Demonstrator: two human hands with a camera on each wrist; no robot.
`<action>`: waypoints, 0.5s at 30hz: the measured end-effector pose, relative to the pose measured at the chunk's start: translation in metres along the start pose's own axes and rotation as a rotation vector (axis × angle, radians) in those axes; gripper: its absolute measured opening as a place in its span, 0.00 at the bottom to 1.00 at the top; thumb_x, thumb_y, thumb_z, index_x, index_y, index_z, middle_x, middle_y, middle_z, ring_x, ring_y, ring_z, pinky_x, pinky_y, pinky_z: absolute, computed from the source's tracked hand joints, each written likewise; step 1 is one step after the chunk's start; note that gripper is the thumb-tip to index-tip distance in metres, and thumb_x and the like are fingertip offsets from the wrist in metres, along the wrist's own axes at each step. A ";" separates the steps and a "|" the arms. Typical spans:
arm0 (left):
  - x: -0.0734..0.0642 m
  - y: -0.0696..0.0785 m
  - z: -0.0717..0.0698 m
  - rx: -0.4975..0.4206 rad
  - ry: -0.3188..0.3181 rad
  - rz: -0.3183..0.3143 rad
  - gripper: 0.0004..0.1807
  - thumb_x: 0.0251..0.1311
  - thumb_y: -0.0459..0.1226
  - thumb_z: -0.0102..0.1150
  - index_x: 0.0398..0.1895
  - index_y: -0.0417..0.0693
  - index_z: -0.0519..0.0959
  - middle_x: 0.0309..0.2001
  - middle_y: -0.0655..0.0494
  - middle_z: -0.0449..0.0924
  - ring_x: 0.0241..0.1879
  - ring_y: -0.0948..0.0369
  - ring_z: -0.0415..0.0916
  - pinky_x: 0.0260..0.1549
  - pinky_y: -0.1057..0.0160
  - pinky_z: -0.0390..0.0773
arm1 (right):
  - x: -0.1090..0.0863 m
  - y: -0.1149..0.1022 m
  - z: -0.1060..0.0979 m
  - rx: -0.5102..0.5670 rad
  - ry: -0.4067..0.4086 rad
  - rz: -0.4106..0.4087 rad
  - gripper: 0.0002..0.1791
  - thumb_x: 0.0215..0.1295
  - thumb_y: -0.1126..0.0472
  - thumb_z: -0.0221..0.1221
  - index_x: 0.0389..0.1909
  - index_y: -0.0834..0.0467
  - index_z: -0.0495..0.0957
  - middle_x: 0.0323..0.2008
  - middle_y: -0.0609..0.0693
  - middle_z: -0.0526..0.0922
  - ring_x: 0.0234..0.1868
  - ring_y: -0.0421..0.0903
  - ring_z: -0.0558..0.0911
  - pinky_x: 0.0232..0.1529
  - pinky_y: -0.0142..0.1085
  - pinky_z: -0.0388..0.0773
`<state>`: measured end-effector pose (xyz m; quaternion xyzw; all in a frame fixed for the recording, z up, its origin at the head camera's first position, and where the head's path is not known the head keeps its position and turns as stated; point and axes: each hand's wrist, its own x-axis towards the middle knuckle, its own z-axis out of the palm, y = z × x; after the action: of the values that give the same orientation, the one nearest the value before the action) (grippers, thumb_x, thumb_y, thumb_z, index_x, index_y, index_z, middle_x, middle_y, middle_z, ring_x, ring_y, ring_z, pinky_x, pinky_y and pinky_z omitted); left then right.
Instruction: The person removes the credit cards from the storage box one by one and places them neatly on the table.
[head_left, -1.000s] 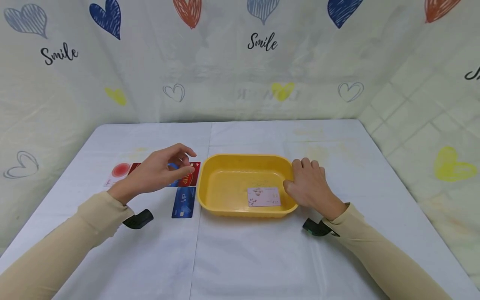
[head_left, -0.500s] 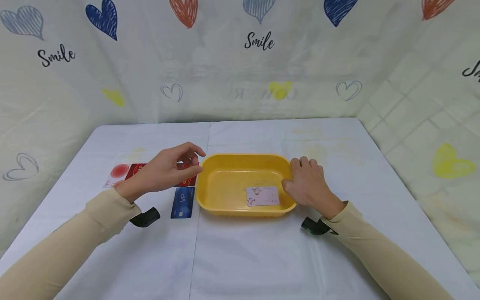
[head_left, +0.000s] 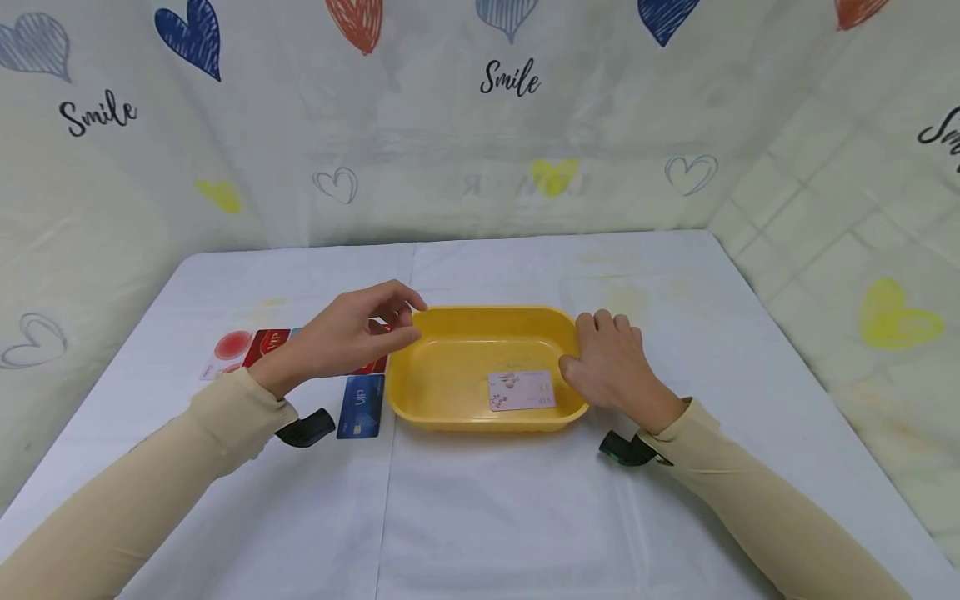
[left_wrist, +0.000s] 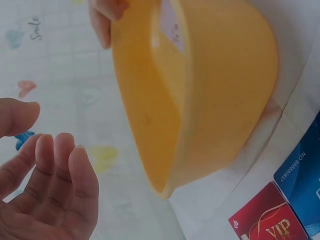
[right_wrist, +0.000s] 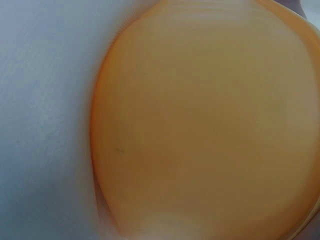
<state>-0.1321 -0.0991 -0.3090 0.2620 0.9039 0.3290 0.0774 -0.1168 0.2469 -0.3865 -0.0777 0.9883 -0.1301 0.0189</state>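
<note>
A yellow plastic basin [head_left: 442,375] stands mid-table, with a pale pink card [head_left: 521,391] lying flat on its floor. My right hand [head_left: 611,362] grips the basin's right rim, its fingers over the edge and thumb on the inner side. At the left rim hovers my left hand [head_left: 341,333], fingers loosely bent and holding nothing; the left wrist view shows that hand [left_wrist: 55,190] apart from the basin wall. Below it lie a blue VIP card [head_left: 361,406] and a red VIP card [head_left: 372,365], the latter partly hidden by the hand.
Further left lie another red card [head_left: 266,343] and a whitish card with a red circle [head_left: 231,346], next to the left forearm. A white cloth [head_left: 480,517] covers the table. Behind hangs a curtain [head_left: 420,125] printed with hearts. Each wrist carries a black camera.
My left hand has moved right from above the cards to the basin's left rim. The right hand keeps its grip; the whole view has shifted slightly.
</note>
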 end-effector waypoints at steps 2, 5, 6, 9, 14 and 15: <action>0.002 0.001 0.001 0.000 -0.003 0.007 0.17 0.68 0.39 0.65 0.58 0.52 0.77 0.44 0.55 0.79 0.48 0.59 0.81 0.53 0.57 0.87 | 0.000 0.000 0.000 -0.001 -0.003 0.001 0.17 0.62 0.55 0.46 0.43 0.64 0.68 0.38 0.59 0.67 0.42 0.59 0.63 0.42 0.46 0.57; 0.004 0.003 0.002 0.001 -0.005 0.025 0.16 0.69 0.40 0.64 0.58 0.51 0.78 0.44 0.54 0.80 0.48 0.58 0.81 0.53 0.56 0.87 | 0.001 0.001 0.001 -0.002 -0.003 0.002 0.16 0.62 0.55 0.45 0.43 0.64 0.68 0.38 0.59 0.67 0.42 0.58 0.63 0.41 0.46 0.56; 0.004 0.003 0.002 0.003 -0.007 0.029 0.16 0.69 0.40 0.64 0.58 0.50 0.78 0.45 0.54 0.80 0.48 0.58 0.81 0.53 0.55 0.87 | 0.001 0.001 0.001 -0.002 -0.003 0.003 0.16 0.62 0.55 0.45 0.43 0.64 0.68 0.38 0.59 0.67 0.42 0.58 0.63 0.42 0.46 0.56; 0.006 0.002 0.004 0.004 -0.011 0.034 0.16 0.70 0.41 0.64 0.57 0.50 0.79 0.45 0.53 0.81 0.48 0.58 0.81 0.53 0.55 0.87 | 0.001 0.001 0.000 0.000 -0.005 0.005 0.17 0.62 0.55 0.45 0.44 0.64 0.68 0.39 0.59 0.67 0.42 0.58 0.63 0.42 0.46 0.56; 0.011 0.001 0.006 0.005 -0.020 0.034 0.15 0.70 0.42 0.63 0.57 0.50 0.79 0.45 0.53 0.81 0.48 0.58 0.81 0.53 0.56 0.87 | 0.001 0.001 0.001 -0.002 -0.009 0.008 0.18 0.62 0.55 0.45 0.46 0.64 0.69 0.39 0.59 0.67 0.43 0.58 0.63 0.43 0.46 0.57; 0.012 0.001 0.006 0.005 -0.020 0.038 0.15 0.70 0.41 0.63 0.56 0.50 0.79 0.46 0.54 0.82 0.48 0.58 0.81 0.52 0.56 0.87 | 0.001 0.001 0.001 -0.001 -0.009 0.008 0.18 0.62 0.55 0.45 0.45 0.64 0.68 0.39 0.59 0.67 0.43 0.58 0.63 0.43 0.46 0.57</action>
<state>-0.1402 -0.0889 -0.3131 0.2825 0.8988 0.3258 0.0793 -0.1182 0.2473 -0.3872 -0.0741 0.9886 -0.1290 0.0240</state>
